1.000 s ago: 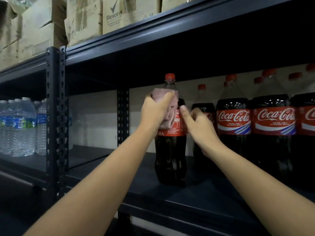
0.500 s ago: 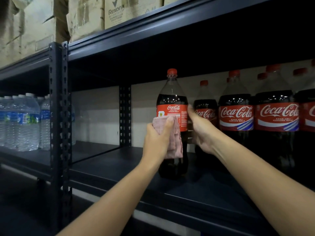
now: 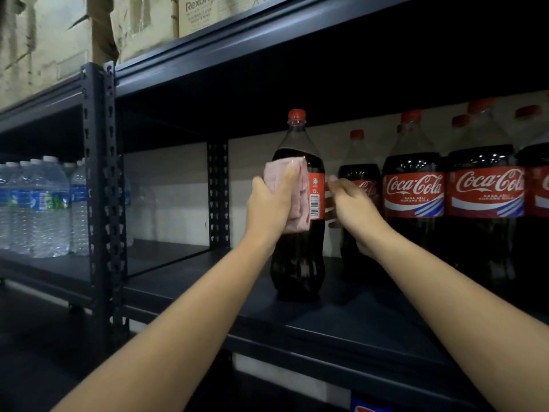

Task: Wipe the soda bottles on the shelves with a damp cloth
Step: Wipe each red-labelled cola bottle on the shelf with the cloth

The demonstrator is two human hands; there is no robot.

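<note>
Two hands: left [image 3: 271,200] fingers grip pink cloth [image 3: 292,193], right [image 3: 353,205] loose (dark shelf [image 3: 341,319]).

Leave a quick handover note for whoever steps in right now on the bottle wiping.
Left hand presses the pink cloth against the label of the front Coca-Cola bottle, which stands upright on the shelf.
Right hand steadies that bottle's right side, fingers by the barcode.
Done: cannot tell beyond this bottle being mid-wipe.
Left: finish it, then the row of Coca-Cola bottles to the right.
</note>
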